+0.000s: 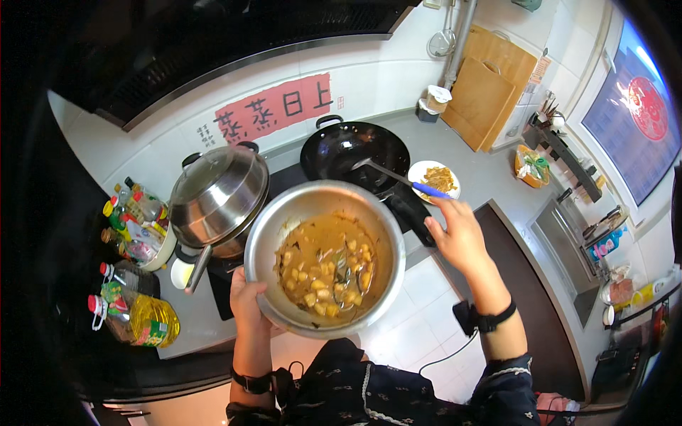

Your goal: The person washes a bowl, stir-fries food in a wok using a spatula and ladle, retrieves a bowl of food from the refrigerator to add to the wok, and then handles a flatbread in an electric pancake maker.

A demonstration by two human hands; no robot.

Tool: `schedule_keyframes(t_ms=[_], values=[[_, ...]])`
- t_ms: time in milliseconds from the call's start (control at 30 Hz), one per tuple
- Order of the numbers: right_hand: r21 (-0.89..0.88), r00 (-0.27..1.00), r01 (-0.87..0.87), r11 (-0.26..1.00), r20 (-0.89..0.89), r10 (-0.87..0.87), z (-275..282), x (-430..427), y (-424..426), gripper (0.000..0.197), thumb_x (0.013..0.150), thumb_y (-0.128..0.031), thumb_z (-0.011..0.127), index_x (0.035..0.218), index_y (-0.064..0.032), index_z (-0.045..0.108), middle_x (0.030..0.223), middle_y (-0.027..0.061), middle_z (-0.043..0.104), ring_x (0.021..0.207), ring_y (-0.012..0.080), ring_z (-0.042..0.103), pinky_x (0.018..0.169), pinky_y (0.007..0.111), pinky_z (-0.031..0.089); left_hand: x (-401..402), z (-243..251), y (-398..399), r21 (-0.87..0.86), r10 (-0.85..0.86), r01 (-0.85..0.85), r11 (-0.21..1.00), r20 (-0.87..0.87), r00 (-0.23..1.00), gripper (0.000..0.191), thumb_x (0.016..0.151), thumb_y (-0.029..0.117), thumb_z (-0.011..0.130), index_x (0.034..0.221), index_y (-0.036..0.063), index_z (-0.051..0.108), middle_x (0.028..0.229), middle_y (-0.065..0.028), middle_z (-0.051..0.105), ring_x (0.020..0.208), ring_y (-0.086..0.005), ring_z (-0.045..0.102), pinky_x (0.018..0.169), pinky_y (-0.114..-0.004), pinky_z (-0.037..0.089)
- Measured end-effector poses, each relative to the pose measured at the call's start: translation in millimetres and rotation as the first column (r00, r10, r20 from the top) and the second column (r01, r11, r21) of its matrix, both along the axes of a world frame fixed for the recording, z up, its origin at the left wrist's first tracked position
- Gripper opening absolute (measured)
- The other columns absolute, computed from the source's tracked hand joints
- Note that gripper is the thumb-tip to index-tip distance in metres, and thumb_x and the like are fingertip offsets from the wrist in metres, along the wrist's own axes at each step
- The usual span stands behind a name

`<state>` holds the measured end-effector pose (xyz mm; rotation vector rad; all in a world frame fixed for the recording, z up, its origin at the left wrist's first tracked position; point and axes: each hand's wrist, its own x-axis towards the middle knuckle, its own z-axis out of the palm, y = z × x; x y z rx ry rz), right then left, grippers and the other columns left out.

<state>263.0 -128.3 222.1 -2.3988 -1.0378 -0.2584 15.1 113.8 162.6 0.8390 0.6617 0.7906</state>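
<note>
My left hand [249, 301] grips the left rim of a stainless steel bowl [256, 250], tilted towards me. A brown broth with diced pale chunks [322, 282] and dark leafy bits fills its lower part. My right hand [457, 234] has thumb and fingers apart, just by the blue-handled end of a spatula [429, 189]; whether a fingertip touches it I cannot tell. The spatula's metal head rests inside a black wok [325, 157] on the hob. The wok's black handle [410, 213] points towards me, partly behind the bowl.
A lidded steel pot [221, 181] stands left of the wok, its handle jutting forward. Oil bottles [154, 322] and a tub of condiments [160, 255] line the left counter. A plate of food [447, 173] sits right of the wok. Cutting boards [479, 85] lean on the wall near the sink [565, 250].
</note>
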Motion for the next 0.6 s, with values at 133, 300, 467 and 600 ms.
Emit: schedule_keyframes(t_ms=[133, 300, 467, 600], values=[[-0.339, 0.957, 0.063, 0.939, 0.287, 0.039, -36.7, 75.7, 8.2, 0.063, 0.071, -0.018, 0.068, 0.127, -0.0082, 0.042, 0.117, 0.0166, 0.052, 0.106, 0.0326, 0.05, 0.085, 0.04, 0.045, 82.6, 3.6, 10.0, 0.09, -0.028, 0.003, 0.996, 0.285, 0.958, 0.024, 0.067, -0.005, 0.045, 0.089, 0.0039, 0.042, 0.086, -0.0114, 0.055, 0.075, -0.0199, 0.056, 0.071, -0.033, 0.05], [-0.49, 0.996, 0.019, 0.872, 0.086, 0.027, -65.0, 123.6, 24.3, 0.055, 0.079, -0.013, 0.056, 0.131, -0.017, 0.041, 0.101, 0.0166, 0.055, 0.08, 0.0341, 0.06, 0.065, 0.043, 0.049, 167.8, 10.3, 22.5, 0.087, 0.071, -0.104, 0.991, 0.319, 0.945, 0.021, 0.068, -0.006, 0.048, 0.086, 0.0011, 0.042, 0.082, -0.0099, 0.054, 0.073, -0.0159, 0.055, 0.073, -0.029, 0.048], [-0.163, 0.976, 0.077, 0.984, -0.19, -0.108, -24.5, 156.4, -1.1, 0.043, 0.083, -0.011, 0.053, 0.125, -0.0137, 0.047, 0.098, 0.0177, 0.061, 0.087, 0.0354, 0.059, 0.073, 0.04, 0.048, 220.5, 9.4, 50.7, 0.218, 0.209, -0.277, 0.936, 0.291, 0.934, 0.02, 0.068, -0.011, 0.048, 0.082, 0.0027, 0.041, 0.078, -0.006, 0.051, 0.069, -0.011, 0.051, 0.069, -0.024, 0.045], [0.19, 0.905, 0.101, 0.977, -0.426, -0.011, 10.0, 182.5, -29.1, 0.044, 0.083, -0.006, 0.058, 0.126, -0.0089, 0.049, 0.103, 0.0142, 0.063, 0.092, 0.0186, 0.06, 0.083, 0.027, 0.043, 247.0, 3.8, 61.6, 0.398, 0.297, -0.349, 0.848, 0.187, 0.936, 0.021, 0.069, -0.012, 0.048, 0.08, 0.0036, 0.041, 0.075, -0.0021, 0.048, 0.068, -0.0069, 0.047, 0.067, -0.02, 0.041]])
